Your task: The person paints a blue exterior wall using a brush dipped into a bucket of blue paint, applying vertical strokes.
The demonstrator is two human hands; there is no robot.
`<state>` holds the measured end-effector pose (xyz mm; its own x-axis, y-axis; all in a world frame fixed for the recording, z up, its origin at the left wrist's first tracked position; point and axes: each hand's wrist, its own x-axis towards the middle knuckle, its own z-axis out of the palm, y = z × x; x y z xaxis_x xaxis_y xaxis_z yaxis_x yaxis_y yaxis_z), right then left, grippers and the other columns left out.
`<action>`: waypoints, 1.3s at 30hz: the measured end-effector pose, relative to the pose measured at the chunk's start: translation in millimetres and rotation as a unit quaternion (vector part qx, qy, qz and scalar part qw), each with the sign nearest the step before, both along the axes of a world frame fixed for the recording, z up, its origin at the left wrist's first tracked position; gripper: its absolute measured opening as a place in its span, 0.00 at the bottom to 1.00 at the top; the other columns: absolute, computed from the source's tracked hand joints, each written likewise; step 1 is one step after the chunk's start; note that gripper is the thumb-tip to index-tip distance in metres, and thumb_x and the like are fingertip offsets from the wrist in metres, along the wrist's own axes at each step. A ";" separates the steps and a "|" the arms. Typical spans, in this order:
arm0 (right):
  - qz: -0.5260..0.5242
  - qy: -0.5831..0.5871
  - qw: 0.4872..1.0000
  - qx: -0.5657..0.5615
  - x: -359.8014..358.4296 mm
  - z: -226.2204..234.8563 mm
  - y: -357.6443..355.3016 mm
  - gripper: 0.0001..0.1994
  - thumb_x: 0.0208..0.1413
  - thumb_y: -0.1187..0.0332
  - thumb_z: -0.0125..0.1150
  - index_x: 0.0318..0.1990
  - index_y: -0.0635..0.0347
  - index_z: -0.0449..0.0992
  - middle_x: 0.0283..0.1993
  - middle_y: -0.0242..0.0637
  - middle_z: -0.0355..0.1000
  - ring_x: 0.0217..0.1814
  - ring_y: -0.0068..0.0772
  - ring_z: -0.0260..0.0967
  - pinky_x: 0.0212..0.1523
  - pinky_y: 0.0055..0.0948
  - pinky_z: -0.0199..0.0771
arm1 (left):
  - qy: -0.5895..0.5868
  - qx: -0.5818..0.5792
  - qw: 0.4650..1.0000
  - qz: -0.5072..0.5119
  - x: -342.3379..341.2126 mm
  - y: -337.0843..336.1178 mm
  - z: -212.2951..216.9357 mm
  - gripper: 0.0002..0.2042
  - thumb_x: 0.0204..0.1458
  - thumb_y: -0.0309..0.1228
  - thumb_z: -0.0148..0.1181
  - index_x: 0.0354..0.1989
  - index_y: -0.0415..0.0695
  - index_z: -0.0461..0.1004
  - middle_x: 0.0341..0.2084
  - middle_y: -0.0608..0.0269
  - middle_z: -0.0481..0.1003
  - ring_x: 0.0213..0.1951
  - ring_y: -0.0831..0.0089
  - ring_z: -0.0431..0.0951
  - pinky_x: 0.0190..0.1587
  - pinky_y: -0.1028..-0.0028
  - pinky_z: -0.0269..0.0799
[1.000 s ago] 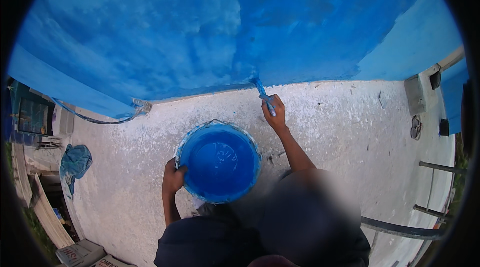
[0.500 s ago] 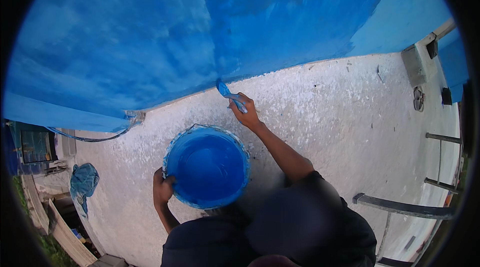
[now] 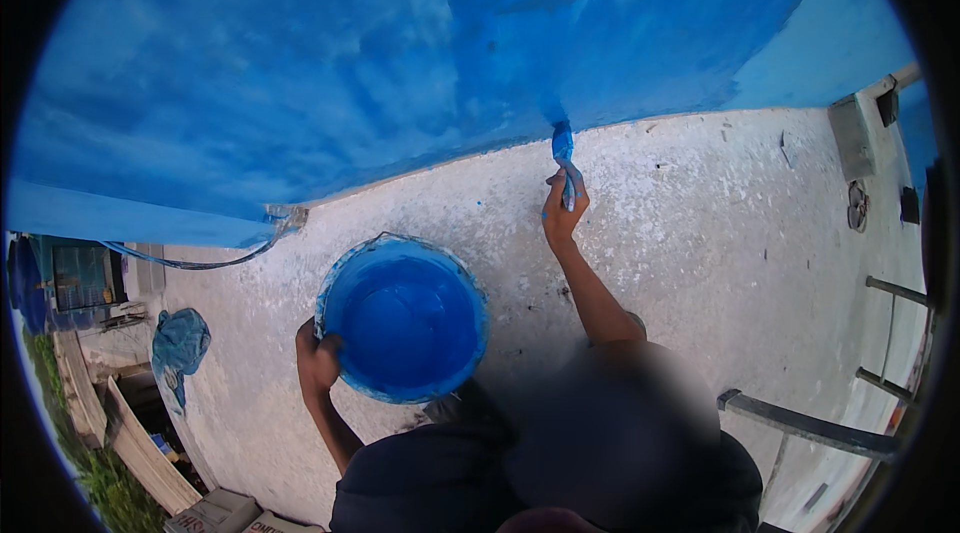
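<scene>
With my right hand I grip a blue-smeared paintbrush, its bristles against the foot of the blue wall where it meets the pale floor. My left hand is closed on the left rim of a round bucket, the thumb over its edge. Blue paint lies inside the bucket, which is streaked with blue on its walls. Darker, fresh-looking blue covers much of the wall; a lighter blue patch shows at the right.
Dark metal rails of a ladder-like frame stand at the right. A crumpled teal cloth or bag lies at the left floor edge, near wooden planks. A dark cable hangs by the wall's left corner. Cartons sit at lower left.
My right hand has moved the paintbrush to the right along the wall's base. The bucket and my left hand sit slightly further left and up in view.
</scene>
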<state>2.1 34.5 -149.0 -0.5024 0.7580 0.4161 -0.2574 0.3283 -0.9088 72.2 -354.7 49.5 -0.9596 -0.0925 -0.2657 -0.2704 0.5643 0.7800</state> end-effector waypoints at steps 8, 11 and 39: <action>0.343 -0.028 0.933 0.108 -12.4 14.2 -78.8 0.11 0.56 0.76 0.57 0.46 0.63 0.77 0.26 0.39 0.67 0.26 0.32 0.62 0.27 0.35 0.62 | -0.014 -0.011 1.000 0.017 -5.9 -2.5 -3.9 0.14 0.36 0.29 0.49 0.29 0.33 0.74 0.19 0.59 0.74 0.21 0.71 0.70 0.26 0.71 0.64; 0.340 -0.020 0.929 0.147 -16.4 8.7 -73.3 0.11 0.55 0.76 0.58 0.46 0.63 0.77 0.25 0.38 0.65 0.28 0.33 0.62 0.27 0.36 0.61 | -0.011 -0.012 1.000 0.023 -4.4 1.8 -0.7 0.13 0.36 0.29 0.49 0.28 0.33 0.73 0.19 0.59 0.73 0.21 0.72 0.69 0.26 0.71 0.64; 0.115 -0.034 0.987 0.107 8.5 31.9 -16.6 0.09 0.57 0.75 0.57 0.45 0.66 0.77 0.26 0.39 0.68 0.26 0.30 0.63 0.25 0.31 0.62 | -0.011 0.033 0.999 -0.012 -12.5 -2.7 -4.6 0.14 0.33 0.28 0.50 0.29 0.33 0.74 0.19 0.61 0.73 0.22 0.73 0.69 0.27 0.72 0.65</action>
<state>10.6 17.8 -117.2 -0.6833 0.5192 0.5134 -0.2883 0.4542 -0.8430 59.7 -357.4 44.9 -0.9554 -0.0517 -0.2908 -0.2747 0.5175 0.8104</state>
